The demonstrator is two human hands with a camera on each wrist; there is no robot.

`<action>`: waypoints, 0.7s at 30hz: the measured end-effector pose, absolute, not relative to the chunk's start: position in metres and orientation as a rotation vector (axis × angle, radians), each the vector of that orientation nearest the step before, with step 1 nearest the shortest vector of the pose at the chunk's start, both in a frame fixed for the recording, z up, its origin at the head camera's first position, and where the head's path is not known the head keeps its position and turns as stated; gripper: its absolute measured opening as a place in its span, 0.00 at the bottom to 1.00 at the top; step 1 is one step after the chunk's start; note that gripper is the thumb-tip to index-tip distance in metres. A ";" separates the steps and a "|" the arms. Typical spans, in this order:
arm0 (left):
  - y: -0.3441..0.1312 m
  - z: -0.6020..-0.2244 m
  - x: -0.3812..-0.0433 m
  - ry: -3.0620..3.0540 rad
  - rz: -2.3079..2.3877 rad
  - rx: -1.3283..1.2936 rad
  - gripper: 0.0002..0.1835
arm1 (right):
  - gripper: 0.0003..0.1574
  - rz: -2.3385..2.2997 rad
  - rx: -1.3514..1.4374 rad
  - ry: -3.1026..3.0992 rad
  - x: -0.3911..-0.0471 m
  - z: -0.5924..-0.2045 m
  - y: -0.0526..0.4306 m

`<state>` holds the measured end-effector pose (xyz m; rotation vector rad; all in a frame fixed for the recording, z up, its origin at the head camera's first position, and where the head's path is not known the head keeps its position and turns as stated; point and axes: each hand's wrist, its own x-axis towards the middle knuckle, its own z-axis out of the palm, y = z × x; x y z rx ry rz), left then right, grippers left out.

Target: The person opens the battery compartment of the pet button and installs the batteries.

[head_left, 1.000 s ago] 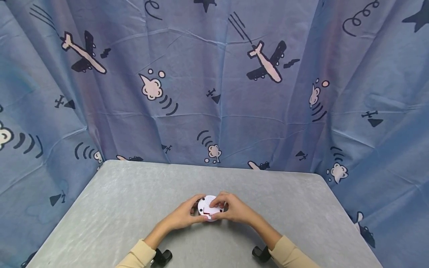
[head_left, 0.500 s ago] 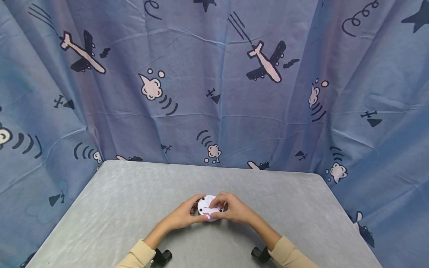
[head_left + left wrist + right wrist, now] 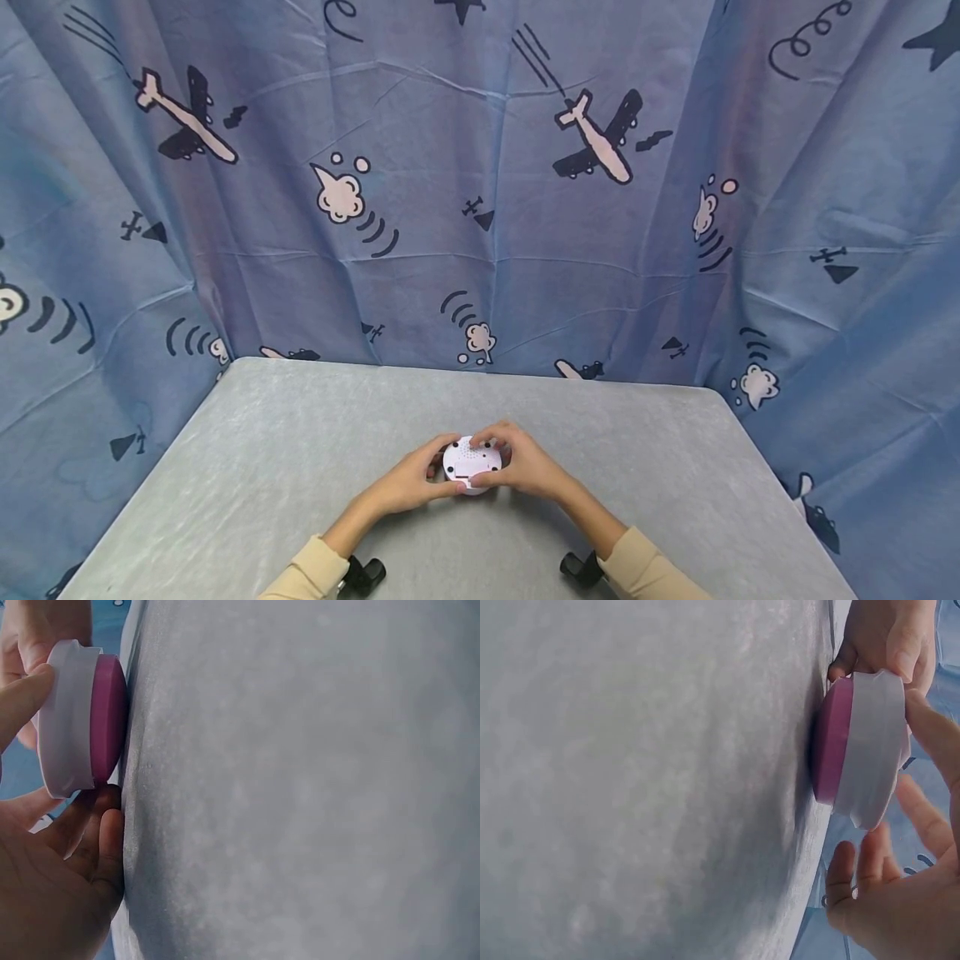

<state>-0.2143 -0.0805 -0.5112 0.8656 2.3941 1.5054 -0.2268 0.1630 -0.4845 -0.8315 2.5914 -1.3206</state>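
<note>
A round white device (image 3: 467, 458) with speaker holes, dark feet and a battery cover lies face down between both hands, at the middle of the table in the head view. Its other side is a pink dome (image 3: 109, 720), turned to the tabletop. The left hand (image 3: 408, 482) grips the rim from the left, thumb on the near edge and fingers curled around the far side. From the right, the right hand (image 3: 534, 468) holds it with the thumb at the near edge by the cover. Its index finger (image 3: 924, 814) is lifted off the back in the right wrist view.
The grey table (image 3: 300, 417) carries the device and both forearms. A blue curtain (image 3: 420, 292) printed with planes hangs right behind the table's far edge and down both sides. Black wrist mounts (image 3: 363, 575) sit under the sleeves.
The red gap beside the battery cover has narrowed to a thin dark line. The right index finger has moved from the cover up toward the far rim. The left hand has stayed put.
</note>
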 end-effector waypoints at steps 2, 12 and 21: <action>-0.080 -0.511 -0.214 2.395 1.505 0.859 0.39 | 0.37 -1.334 -0.783 2.578 -0.226 -0.485 0.164; -0.080 -0.514 -0.216 2.417 1.485 0.855 0.40 | 0.51 -1.520 -0.662 2.307 -0.230 -0.490 0.165; -0.081 -0.514 -0.217 2.376 1.494 0.903 0.39 | 0.46 -1.506 -0.720 2.269 -0.236 -0.499 0.164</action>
